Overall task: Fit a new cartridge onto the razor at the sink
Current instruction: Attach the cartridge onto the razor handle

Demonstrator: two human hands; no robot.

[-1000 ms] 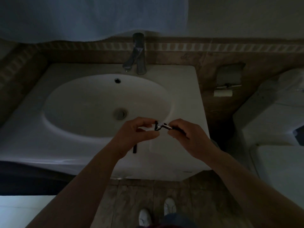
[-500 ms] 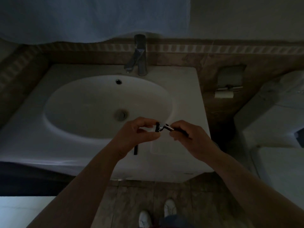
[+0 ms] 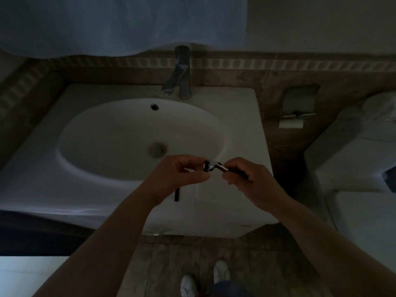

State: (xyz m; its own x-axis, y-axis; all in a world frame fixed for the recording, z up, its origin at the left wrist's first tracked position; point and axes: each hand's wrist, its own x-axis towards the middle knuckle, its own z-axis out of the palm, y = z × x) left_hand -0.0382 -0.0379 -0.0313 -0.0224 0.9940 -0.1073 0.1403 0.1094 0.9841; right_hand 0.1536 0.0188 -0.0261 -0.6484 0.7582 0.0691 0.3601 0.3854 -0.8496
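My right hand (image 3: 252,181) grips the razor (image 3: 222,167) by its dark handle, with the metal neck pointing left over the sink's front right rim. A small dark cartridge (image 3: 207,166) sits at the razor's head. My left hand (image 3: 177,179) pinches at that cartridge between forefinger and thumb. In the dim light I cannot tell whether the cartridge is clicked on.
The white sink (image 3: 240,116) has a chrome tap (image 3: 182,71) at the back and a drain (image 3: 157,149) in the bowl. A short dark strip (image 3: 177,195) lies on the front rim under my left wrist. A paper holder (image 3: 291,123) and a toilet (image 3: 353,168) stand to the right.
Both hands stay together at the razor's head in almost the same place. The view has shifted slightly downward.
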